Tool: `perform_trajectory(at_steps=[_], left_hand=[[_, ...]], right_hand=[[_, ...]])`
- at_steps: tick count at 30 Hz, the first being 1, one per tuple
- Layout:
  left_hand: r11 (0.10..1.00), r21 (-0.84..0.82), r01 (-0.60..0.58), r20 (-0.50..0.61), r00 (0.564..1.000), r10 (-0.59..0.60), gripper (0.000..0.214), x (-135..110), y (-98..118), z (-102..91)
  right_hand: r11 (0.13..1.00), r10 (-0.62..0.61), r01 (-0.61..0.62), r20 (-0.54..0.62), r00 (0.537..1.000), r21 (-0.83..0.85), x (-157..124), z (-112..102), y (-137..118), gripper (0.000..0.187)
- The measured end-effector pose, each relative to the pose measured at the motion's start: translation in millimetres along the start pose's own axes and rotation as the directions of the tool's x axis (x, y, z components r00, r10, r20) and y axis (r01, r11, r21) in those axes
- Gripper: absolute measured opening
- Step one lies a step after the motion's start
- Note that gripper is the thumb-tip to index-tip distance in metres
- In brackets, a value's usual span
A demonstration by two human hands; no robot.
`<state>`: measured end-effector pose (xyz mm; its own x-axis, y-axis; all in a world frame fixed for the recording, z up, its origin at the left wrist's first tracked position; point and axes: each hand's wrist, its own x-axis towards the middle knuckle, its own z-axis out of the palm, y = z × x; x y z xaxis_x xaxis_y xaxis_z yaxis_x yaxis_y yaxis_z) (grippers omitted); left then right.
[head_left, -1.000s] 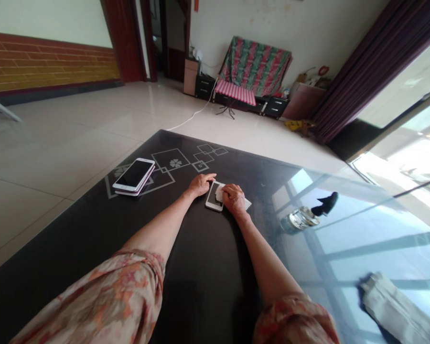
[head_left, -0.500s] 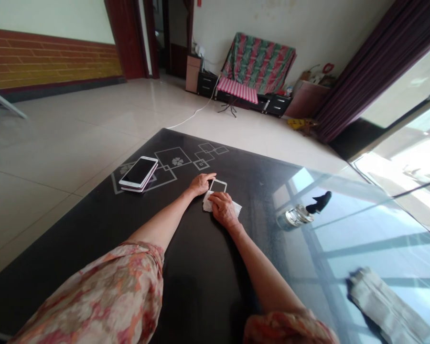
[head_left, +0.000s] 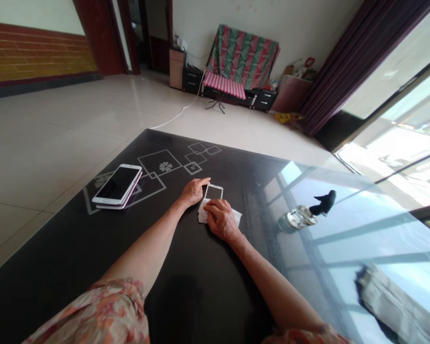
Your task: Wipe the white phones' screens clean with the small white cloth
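Note:
A white-framed smartphone lies on the dark glossy table, its lower part hidden by a cloth and a hand. My left hand holds the phone at its left edge, index finger stretched to the top corner and the other fingers curled. My right hand is closed on a white wiping cloth with a zigzag edge, pressing it on the phone's lower part. Left of my hands lies a stack of white devices, a larger phone or small tablet on top, screen dark.
A clear spray bottle with a black nozzle is on the table's right side. Nearer me at the right lies a crumpled grey cloth-like item. The table's far edge borders a tiled floor. A small striped table stands beyond.
The view has shifted, so the room and table sit differently in it. Both hands stay at the phone, the right one still on the cloth at its lower part.

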<state>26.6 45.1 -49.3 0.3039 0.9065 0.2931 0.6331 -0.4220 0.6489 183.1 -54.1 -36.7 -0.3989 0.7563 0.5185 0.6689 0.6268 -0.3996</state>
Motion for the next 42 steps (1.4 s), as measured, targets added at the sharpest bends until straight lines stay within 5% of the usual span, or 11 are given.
perform_trajectory(at_steps=[12, 26, 34, 42], left_hand=[[1.000, -0.015, 0.003, -0.007, 1.000, -0.003, 0.056, 1, -6, 5.8], [1.000, -0.021, -0.018, -0.020, 1.000, 0.017, 0.058, 0, -6, 4.4], [1.000, -0.015, -0.015, -0.024, 1.000, 0.014, 0.057, -1, -3, 3.6], [1.000, -0.015, -0.027, -0.046, 0.999, 0.027, 0.057, 0, -4, 4.8]], right_hand=[[0.998, 0.067, -0.067, -0.029, 0.997, -0.006, -14, -27, 22, 0.024], [0.995, -0.085, 0.086, -0.028, 0.996, 0.052, 29, -1, 40, 0.023], [0.993, 0.084, -0.094, -0.144, 0.986, -0.069, 28, -9, 64, 0.024], [0.997, -0.035, 0.033, -0.019, 0.999, -0.071, 30, -8, 52, 0.027]])
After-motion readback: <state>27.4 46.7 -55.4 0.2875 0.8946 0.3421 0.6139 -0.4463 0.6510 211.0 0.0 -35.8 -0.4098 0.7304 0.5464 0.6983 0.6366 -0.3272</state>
